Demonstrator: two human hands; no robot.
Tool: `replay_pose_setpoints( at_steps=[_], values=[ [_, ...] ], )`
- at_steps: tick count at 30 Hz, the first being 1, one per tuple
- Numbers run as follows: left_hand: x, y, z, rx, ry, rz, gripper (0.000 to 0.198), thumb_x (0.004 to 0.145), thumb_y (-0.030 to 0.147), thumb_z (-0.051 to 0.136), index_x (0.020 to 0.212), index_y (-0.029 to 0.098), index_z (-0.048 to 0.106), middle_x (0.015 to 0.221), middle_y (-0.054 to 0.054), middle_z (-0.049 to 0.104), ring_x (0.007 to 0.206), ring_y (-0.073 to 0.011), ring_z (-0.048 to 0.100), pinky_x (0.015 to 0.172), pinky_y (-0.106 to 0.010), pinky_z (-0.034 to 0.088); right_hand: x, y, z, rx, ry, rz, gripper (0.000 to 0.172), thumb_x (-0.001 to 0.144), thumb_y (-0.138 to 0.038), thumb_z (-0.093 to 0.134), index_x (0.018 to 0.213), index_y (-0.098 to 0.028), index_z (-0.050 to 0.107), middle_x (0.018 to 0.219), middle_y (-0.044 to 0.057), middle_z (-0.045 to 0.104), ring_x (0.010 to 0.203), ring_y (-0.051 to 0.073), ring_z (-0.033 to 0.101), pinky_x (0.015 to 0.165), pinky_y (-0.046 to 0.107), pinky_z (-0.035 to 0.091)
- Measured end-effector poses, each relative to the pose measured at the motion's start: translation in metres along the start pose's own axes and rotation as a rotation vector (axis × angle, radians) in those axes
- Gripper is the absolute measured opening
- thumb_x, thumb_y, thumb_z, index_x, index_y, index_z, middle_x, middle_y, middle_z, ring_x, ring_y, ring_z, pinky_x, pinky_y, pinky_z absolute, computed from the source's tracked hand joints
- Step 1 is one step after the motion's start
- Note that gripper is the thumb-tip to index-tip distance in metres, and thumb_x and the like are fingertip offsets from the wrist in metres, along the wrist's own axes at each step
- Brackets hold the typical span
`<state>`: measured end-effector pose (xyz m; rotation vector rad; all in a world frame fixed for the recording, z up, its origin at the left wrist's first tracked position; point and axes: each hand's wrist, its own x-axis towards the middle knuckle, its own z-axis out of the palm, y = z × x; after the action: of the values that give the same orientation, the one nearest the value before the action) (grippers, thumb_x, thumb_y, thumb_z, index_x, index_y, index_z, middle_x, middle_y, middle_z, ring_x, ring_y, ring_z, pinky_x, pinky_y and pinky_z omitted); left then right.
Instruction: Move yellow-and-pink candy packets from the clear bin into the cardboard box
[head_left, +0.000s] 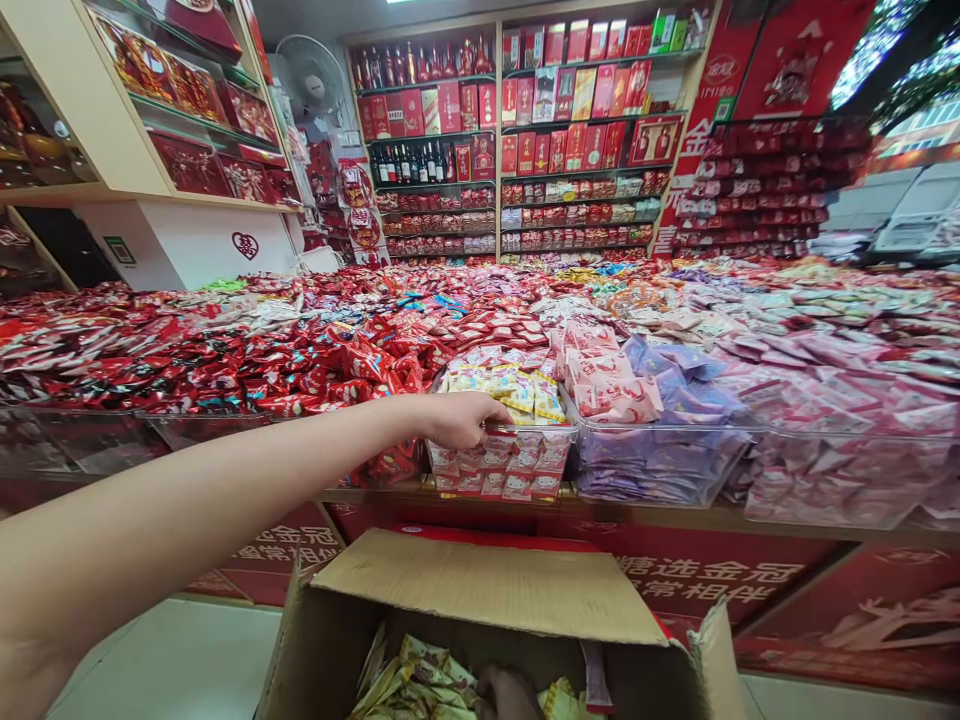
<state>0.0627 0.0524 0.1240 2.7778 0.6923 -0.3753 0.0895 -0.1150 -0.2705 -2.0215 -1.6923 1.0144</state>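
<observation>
My left hand (463, 418) reaches over the front rim of a clear plastic bin (564, 430). Its fingers are curled down among small yellow candy packets (517, 384) at the top; whatever they hold is hidden. Through the bin's front wall, pink and white packets (499, 470) show below. Low in the frame, my right hand (511, 692) is inside an open cardboard box (472, 575), in shadow and cut off by the bottom edge. It is beside more yellow packets (431, 675), its fingers not clear. A pink packet (595, 675) stands against the box's inner wall.
To the right are bins of pink (611, 385) and purple packets (660, 455); red packets (300, 365) are heaped left. The box's right flap (716, 655) sticks up. Behind the counter stand shelves (499, 130) of bottles and red boxes, and a fan (309, 78).
</observation>
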Motion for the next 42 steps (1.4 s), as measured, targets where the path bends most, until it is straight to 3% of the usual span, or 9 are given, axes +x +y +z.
replay_pose_setpoints(
  at_steps=[4,13,26,36,42],
  values=[
    [0.002,0.0,-0.004,-0.032,-0.036,0.041,0.069,0.061,0.005,0.045,0.125,0.029,0.031,0.119,0.001,0.05,0.099,-0.0157,0.049,0.08,-0.021,0.038,-0.005,-0.005,-0.006,0.013,0.005,0.001,0.022,0.067,-0.015,0.048,0.081,-0.022,0.063,0.084,0.005,0.064,0.083,0.018,0.056,0.07,0.023,0.039],
    [0.006,0.001,-0.009,-0.059,-0.141,0.04,0.06,0.062,0.009,0.046,0.117,0.03,0.043,0.112,0.005,0.056,0.095,-0.015,0.051,0.078,-0.02,0.038,-0.008,-0.003,-0.011,0.067,0.023,-0.093,0.019,0.068,-0.017,0.047,0.079,-0.021,0.062,0.081,0.005,0.065,0.079,0.017,0.057,0.068,0.023,0.038],
    [0.012,0.023,-0.022,0.183,-0.221,-0.063,0.056,0.061,0.015,0.051,0.117,0.022,0.044,0.102,-0.004,0.06,0.081,-0.0176,0.053,0.064,-0.022,0.04,-0.01,-0.006,-0.015,0.074,-0.003,-0.083,0.02,0.068,-0.015,0.047,0.08,-0.02,0.062,0.082,0.005,0.065,0.08,0.017,0.057,0.068,0.022,0.038],
    [0.012,0.023,-0.021,0.227,-0.19,-0.054,0.043,0.064,0.019,0.054,0.106,0.021,0.053,0.093,-0.004,0.063,0.077,-0.018,0.054,0.062,-0.024,0.04,-0.01,-0.005,-0.016,0.074,-0.009,-0.081,0.02,0.068,-0.017,0.047,0.08,-0.02,0.062,0.084,0.005,0.064,0.081,0.017,0.057,0.067,0.022,0.038],
    [0.021,0.018,-0.016,0.152,-0.077,0.042,0.049,0.063,0.021,0.055,0.111,0.018,0.049,0.098,-0.005,0.061,0.079,-0.0154,0.054,0.065,-0.022,0.041,-0.01,-0.005,-0.016,0.08,-0.015,-0.076,0.019,0.068,-0.017,0.048,0.08,-0.02,0.062,0.084,0.005,0.064,0.082,0.017,0.056,0.069,0.022,0.038]
  ],
)
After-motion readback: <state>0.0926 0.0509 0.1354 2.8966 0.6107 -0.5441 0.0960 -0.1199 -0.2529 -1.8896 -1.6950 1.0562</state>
